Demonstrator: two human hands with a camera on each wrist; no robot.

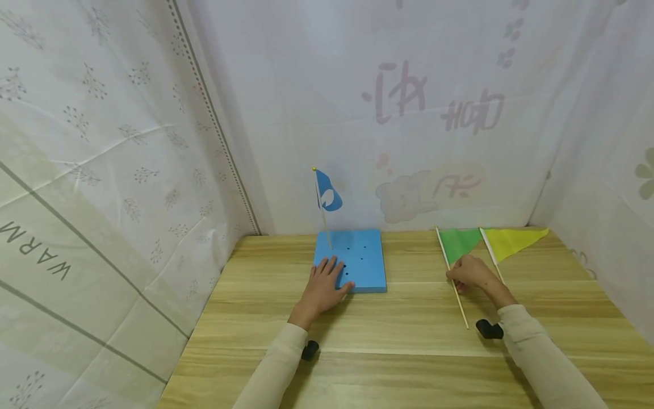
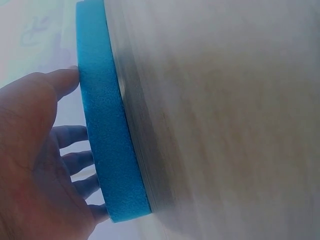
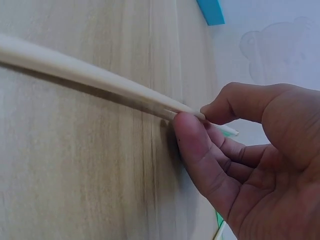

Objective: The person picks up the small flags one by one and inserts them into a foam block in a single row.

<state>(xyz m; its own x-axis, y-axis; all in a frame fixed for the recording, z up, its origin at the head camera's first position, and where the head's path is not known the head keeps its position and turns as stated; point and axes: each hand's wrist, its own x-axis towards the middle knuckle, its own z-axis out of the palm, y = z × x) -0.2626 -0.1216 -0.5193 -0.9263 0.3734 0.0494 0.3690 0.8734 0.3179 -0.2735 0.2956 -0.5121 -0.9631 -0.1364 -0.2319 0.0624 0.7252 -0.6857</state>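
Observation:
A blue foam board (image 1: pixel 360 258) with several small holes lies flat on the wooden table (image 1: pixel 398 341). A small blue flag (image 1: pixel 327 193) stands upright in its far left corner. My left hand (image 1: pixel 327 277) rests flat on the board's near left part, fingers straight; in the left wrist view the thumb (image 2: pixel 62 80) touches the board's edge (image 2: pixel 107 135). My right hand (image 1: pixel 472 272) pinches the wooden stick (image 3: pixel 95 80) of the green flag (image 1: pixel 457 243), which lies on the table. A yellow flag (image 1: pixel 511 241) lies just to its right.
White printed fabric (image 1: pixel 128 170) walls the table on the left, back and right. Bare wood stretches between the board and the flags and along the near edge.

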